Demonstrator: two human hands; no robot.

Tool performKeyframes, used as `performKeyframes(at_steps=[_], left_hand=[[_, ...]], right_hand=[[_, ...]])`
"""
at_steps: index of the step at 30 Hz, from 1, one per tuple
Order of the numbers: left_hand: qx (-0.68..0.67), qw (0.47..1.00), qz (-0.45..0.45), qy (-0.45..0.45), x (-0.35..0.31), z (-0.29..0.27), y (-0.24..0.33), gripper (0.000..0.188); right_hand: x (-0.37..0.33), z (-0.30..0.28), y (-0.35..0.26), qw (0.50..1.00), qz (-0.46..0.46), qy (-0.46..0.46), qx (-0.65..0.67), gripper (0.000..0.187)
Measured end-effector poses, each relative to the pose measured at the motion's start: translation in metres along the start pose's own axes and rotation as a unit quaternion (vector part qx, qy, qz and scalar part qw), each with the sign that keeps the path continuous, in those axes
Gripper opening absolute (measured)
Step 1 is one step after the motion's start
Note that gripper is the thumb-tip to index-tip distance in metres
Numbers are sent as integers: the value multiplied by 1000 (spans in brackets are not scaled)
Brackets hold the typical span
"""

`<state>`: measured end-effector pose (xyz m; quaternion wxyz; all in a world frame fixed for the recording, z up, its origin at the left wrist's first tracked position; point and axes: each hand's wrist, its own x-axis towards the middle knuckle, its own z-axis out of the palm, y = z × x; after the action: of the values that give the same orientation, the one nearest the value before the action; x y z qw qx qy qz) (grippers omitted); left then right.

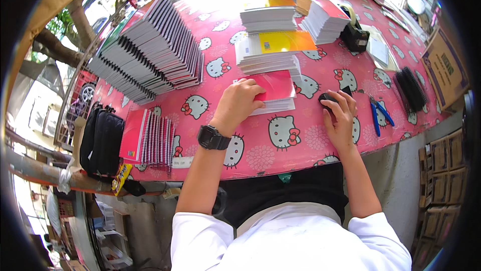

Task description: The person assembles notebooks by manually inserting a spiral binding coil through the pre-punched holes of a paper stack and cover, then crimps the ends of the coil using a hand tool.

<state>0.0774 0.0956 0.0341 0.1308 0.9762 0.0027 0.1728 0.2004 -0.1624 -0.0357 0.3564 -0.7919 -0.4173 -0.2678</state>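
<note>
Papers point(276, 86) between notebooks point(156, 45) and pliers point(375, 116), on table point(225, 171).

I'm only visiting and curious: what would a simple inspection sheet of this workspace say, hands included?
Surface: table with a pink, cat-patterned covering.
Job's things: pink-covered stack in front of the person; yellow-orange-covered stack beyond it; tall rows of spiral-bound notebooks to the left; black coils and blue pliers to the right.
Clutter: black pouch at the left edge; tape dispenser at the far right.
Hands: left hand on the pink-covered stack; right hand over a small black object, grip unclear.
Cables: nothing seen on the table.
Surroundings: carton at the right; tree trunk at upper left.
</note>
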Motion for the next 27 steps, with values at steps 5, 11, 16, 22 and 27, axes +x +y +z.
performKeyframes(at_steps=[5,11,16,22,27], left_hand=[[-68,997,-31,-30,6,-5,-4,31],[-55,998,-10,-4,2,2,-7,27],[-112,992,-54,-18,5,-8,-9,25],[-121,992,-40,7,2,-7,-15,23],[-113,993,-3,9,1,-4,-16,20]], right_hand=[[2,1,-1,999,15,7,38,22],[1,0,1,998,15,8,56,23],[4,1,2,997,14,12,79,23],[6,0,-1,994,5,14,107,24],[8,4,-1,989,12,-23,143,26]])
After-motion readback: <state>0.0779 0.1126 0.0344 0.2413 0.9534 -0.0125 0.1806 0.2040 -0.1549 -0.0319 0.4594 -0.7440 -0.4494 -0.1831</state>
